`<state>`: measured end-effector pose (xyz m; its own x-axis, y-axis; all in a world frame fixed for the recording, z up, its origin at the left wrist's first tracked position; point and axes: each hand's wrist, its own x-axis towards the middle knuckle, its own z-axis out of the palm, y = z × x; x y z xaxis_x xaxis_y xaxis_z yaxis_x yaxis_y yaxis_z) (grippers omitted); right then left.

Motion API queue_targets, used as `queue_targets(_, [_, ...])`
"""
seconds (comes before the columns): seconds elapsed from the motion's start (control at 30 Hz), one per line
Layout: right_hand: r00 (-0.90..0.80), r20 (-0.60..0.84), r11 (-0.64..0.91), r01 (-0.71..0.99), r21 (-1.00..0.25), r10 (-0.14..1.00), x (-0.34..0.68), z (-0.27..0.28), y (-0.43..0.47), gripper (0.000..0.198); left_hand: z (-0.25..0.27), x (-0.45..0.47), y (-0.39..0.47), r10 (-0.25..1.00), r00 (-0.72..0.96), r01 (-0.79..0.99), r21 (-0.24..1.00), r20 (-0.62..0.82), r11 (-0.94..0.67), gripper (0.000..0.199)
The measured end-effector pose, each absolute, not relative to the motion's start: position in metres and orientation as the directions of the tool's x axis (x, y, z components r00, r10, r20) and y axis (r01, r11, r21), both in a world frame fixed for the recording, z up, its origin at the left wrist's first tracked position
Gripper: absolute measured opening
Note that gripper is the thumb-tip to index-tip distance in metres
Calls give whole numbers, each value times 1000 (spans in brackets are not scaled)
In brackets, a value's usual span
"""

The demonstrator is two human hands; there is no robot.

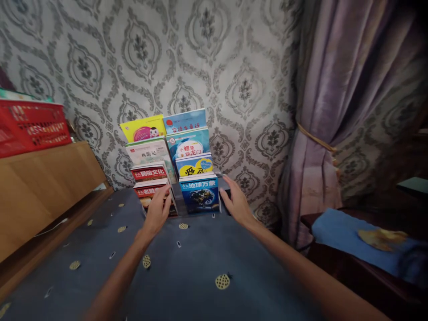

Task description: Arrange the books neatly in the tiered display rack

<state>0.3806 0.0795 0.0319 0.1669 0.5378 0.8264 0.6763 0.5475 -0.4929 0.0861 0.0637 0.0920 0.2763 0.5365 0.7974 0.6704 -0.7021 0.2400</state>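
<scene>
Two columns of children's books stand upright in a tiered, see-through rack [180, 206] on the bed-like surface. At the front left, my left hand [158, 209] rests against a red-topped book [143, 192], its fingers stretched and partly covering the cover. My right hand [238, 200] is open at the rack's right side, thumb and fingers apart, beside a blue book with a globe [200, 196]. Behind these stand a red book [149, 173], a pale green book [147, 152], a yellow-and-blue book [194, 166], a teal book [187, 141], a yellow book [143, 128] and a light-blue book [185, 119].
Patterned wallpaper [227, 40] rises right behind the rack. A red plastic basket [31, 127] sits on a wooden cabinet [50, 178] at left. A tied purple curtain [314, 169] hangs at right, near a blue cloth [347, 236]. Dark pineapple-print cloth [187, 276] covers the surface.
</scene>
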Motion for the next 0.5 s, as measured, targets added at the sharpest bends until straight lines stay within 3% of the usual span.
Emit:
queue_targets(0.13, [134, 825, 597, 628, -499, 548, 374, 87, 104, 53, 122, 111, 89, 531, 214, 606, 315, 820, -731, 43])
queue_targets(0.23, [98, 845, 607, 653, -453, 526, 373, 126, 120, 57, 157, 115, 111, 404, 215, 632, 189, 889, -752, 41])
queue_targets(0.37, [-52, 909, 626, 741, -242, 413, 365, 169, 130, 54, 210, 95, 141, 289, 222, 763, 19, 931, -646, 40])
queue_targets(0.5, [-253, 894, 613, 790, -29, 370, 342, 209, 137, 49, 249, 70, 173, 327, 334, 833, -114, 884, -542, 46])
